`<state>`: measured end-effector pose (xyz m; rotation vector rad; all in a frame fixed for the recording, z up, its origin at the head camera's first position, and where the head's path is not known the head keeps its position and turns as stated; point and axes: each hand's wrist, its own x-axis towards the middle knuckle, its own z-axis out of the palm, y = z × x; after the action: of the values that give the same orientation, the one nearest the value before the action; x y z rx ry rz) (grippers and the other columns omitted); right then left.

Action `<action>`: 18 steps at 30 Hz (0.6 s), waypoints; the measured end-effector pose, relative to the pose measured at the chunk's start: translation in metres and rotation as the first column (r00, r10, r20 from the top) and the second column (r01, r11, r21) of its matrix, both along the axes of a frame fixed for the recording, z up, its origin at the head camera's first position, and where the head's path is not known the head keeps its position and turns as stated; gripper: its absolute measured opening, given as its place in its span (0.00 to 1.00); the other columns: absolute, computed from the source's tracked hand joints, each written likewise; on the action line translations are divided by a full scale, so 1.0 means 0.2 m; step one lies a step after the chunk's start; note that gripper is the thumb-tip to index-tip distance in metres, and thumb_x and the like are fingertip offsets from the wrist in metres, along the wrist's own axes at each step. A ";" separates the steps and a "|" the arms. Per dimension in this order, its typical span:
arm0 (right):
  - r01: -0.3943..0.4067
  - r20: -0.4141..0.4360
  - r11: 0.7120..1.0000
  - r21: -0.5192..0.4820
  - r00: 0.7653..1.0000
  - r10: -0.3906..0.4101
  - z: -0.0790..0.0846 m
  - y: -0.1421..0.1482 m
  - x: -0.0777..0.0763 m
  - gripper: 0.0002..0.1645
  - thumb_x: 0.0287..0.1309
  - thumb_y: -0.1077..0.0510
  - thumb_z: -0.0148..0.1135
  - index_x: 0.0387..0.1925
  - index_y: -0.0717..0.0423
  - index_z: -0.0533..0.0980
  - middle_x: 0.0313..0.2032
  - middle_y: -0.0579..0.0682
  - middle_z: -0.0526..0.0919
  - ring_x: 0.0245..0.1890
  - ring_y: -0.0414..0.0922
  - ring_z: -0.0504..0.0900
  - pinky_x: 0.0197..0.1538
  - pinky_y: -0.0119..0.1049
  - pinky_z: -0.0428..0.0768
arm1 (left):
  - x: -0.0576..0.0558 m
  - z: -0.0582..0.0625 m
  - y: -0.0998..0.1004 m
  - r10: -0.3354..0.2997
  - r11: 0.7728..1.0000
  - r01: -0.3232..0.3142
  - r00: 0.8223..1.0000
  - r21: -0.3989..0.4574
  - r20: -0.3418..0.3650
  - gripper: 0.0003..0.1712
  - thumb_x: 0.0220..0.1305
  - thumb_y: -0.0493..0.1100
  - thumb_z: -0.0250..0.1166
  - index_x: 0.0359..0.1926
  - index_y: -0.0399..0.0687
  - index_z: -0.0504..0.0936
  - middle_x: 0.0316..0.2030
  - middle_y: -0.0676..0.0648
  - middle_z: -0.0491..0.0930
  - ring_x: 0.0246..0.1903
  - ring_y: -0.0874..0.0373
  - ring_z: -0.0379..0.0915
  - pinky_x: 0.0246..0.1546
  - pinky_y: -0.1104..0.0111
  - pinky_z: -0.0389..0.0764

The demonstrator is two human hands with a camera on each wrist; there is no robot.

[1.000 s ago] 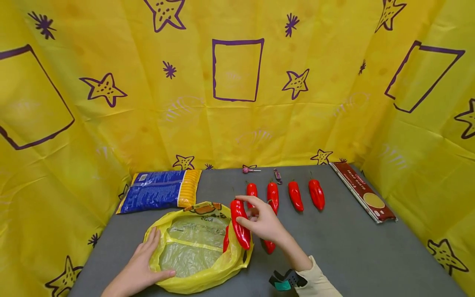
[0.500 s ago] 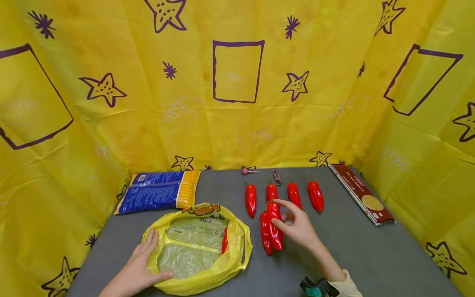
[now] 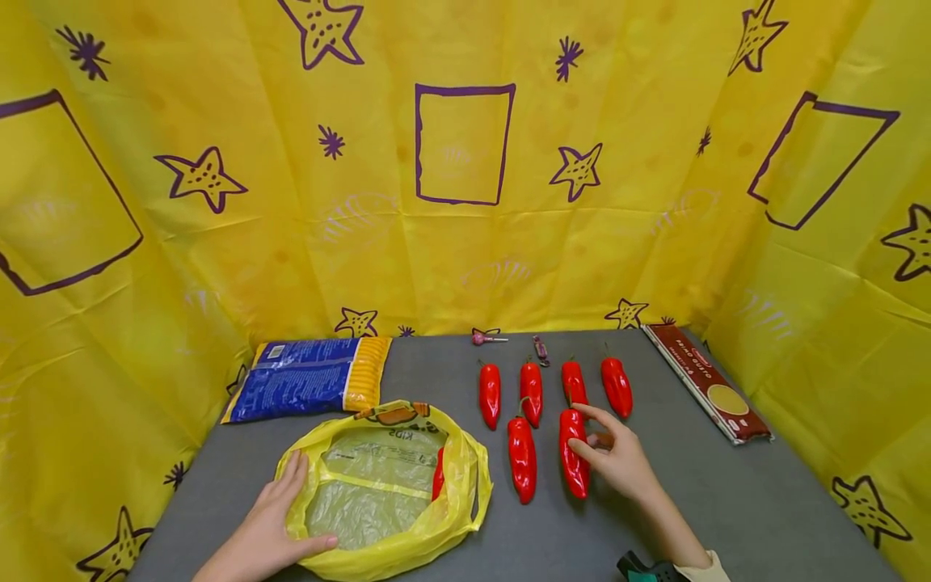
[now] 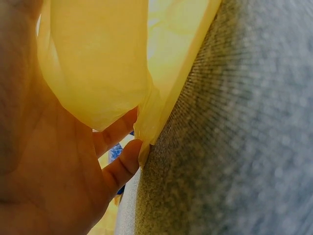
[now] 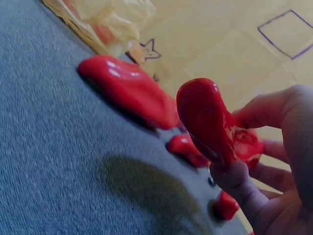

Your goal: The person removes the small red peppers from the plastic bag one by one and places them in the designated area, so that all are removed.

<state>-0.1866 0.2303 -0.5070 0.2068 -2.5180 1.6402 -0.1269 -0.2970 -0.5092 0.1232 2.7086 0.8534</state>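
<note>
My right hand (image 3: 621,457) pinches a red pepper (image 3: 573,457) between thumb and fingers. The right wrist view shows this pepper raised off the table, its shadow falling below. Just left of it, another red pepper (image 3: 521,461) lies in the front row. A yellow plastic bag (image 3: 454,529) stands with its mouth spread wide. Against its left side rests my left hand (image 3: 269,517), fingers extended and thumb lying over the front rim. Inside the bag, part of a red pepper (image 3: 438,475) shows at the right wall.
Several red peppers (image 3: 490,396) form a back row. Behind them lie a lollipop (image 3: 480,338) and a wrapped candy (image 3: 541,349). A blue-and-yellow packet (image 3: 305,378) sits at back left, a dark red spaghetti pack (image 3: 705,380) at back right. Yellow cloth walls (image 3: 465,267) border the grey table (image 3: 727,501).
My right hand has carried its pepper rightward from the bag's right edge, past the other front pepper. My left hand stays at the bag.
</note>
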 end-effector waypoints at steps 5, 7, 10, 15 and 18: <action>0.005 0.046 1.000 -0.012 0.999 -0.004 -0.04 0.01 -0.01 0.35 0.62 0.60 0.77 0.70 0.56 0.76 0.41 0.59 0.81 0.22 0.41 0.79 0.25 0.33 0.78 | 0.00 0.00 -0.01 -0.004 1.000 0.004 1.000 -0.002 -0.007 0.76 0.59 0.68 0.76 0.83 0.32 0.37 0.82 0.26 0.31 0.75 0.15 0.37 0.63 0.20 0.58; -0.001 0.057 1.000 -0.015 0.998 0.002 -0.06 0.01 -0.02 0.36 0.62 0.59 0.77 0.70 0.55 0.76 0.35 0.59 0.81 0.21 0.41 0.78 0.24 0.33 0.77 | 0.00 0.00 -0.01 -0.011 1.000 0.010 1.000 -0.007 -0.013 0.75 0.60 0.67 0.76 0.83 0.31 0.37 0.82 0.25 0.31 0.74 0.13 0.37 0.62 0.19 0.58; -0.019 0.057 1.000 -0.019 0.998 0.020 -0.08 0.01 -0.02 0.36 0.62 0.60 0.77 0.70 0.56 0.76 0.31 0.57 0.81 0.19 0.41 0.77 0.23 0.33 0.76 | 0.00 -0.01 -0.01 -0.011 1.000 0.011 1.000 -0.005 -0.011 0.75 0.60 0.67 0.75 0.83 0.31 0.37 0.82 0.25 0.31 0.74 0.13 0.36 0.62 0.19 0.58; -0.039 0.074 0.999 -0.018 0.996 0.040 -0.13 -0.01 -0.02 0.35 0.62 0.61 0.76 0.69 0.56 0.76 0.23 0.51 0.82 0.16 0.42 0.76 0.23 0.34 0.78 | -0.01 -0.01 -0.01 -0.003 1.000 0.003 1.000 0.005 0.008 0.76 0.59 0.67 0.76 0.83 0.32 0.37 0.82 0.26 0.31 0.74 0.13 0.36 0.63 0.19 0.56; -0.033 0.070 0.999 -0.004 0.997 0.033 -0.15 -0.02 -0.03 0.34 0.63 0.61 0.76 0.69 0.55 0.77 0.22 0.49 0.82 0.14 0.42 0.76 0.21 0.36 0.79 | -0.01 0.00 -0.01 -0.002 1.000 0.002 1.000 0.006 0.014 0.76 0.59 0.67 0.76 0.83 0.31 0.37 0.82 0.26 0.31 0.74 0.13 0.36 0.63 0.19 0.55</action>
<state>-0.1918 0.2254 -0.5378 0.1944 -2.5770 1.6915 -0.1287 -0.2981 -0.5101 0.1208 2.6931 0.8586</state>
